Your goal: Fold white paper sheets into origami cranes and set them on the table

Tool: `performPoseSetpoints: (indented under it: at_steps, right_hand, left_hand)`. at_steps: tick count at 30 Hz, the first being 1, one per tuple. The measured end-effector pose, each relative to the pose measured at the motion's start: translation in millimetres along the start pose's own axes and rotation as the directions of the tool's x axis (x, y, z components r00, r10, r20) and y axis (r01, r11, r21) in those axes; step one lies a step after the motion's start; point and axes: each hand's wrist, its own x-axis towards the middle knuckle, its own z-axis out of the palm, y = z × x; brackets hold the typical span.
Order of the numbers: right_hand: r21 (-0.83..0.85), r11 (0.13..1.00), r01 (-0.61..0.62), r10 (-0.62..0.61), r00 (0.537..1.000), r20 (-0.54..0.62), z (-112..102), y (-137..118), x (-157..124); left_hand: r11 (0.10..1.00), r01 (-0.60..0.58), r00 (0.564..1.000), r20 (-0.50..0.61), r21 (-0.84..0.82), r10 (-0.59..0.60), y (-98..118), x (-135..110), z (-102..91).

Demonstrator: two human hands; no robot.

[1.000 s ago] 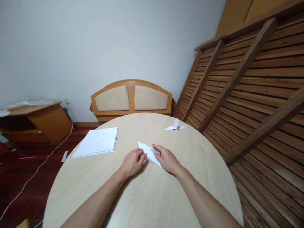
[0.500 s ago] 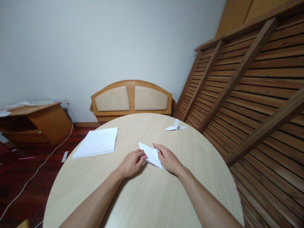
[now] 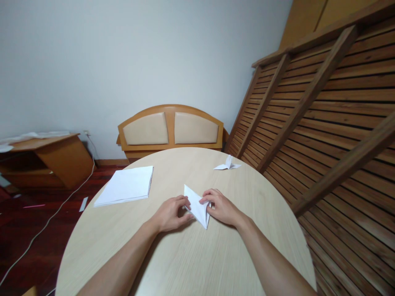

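A small folded white paper (image 3: 195, 205), roughly diamond-shaped, lies slanted on the round table between my hands. My left hand (image 3: 173, 213) holds its left edge, with curled fingertips on the paper and the thumb lower down by the same edge. On the other side, my right hand (image 3: 222, 208) pinches the right corner, thumb and fingers closed on a layer there. The layers under the right fingers are partly hidden. Farther back to the right stands a folded paper figure (image 3: 228, 163) with spread wings.
A stack of white paper sheets (image 3: 126, 185) sits on the left of the round wooden table (image 3: 173, 263). Beyond the far edge is a padded headboard (image 3: 171, 128). A slatted wooden frame (image 3: 311, 119) leans along the right. A white cable (image 3: 58, 211) crosses the floor at left.
The folded paper has turned, its near tip now pointing more toward me. My right fingers have moved onto its right corner, and my left thumb has spread away from the fingers.
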Motion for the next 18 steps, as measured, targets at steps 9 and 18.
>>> performPoseSetpoints:
  at_steps: [9,18]
  right_hand:
    - [0.067,0.997,0.034,-0.041,0.993,0.109,3,-5,-1]
    - [0.098,0.992,-0.079,0.074,0.996,0.055,4,-14,0]
  left_hand:
    - [0.997,0.023,1.0,0.005,-0.077,-0.022,-9,-2,1.9]
    - [0.997,0.066,0.997,0.037,-0.035,-0.065,-10,-4,-8.1]
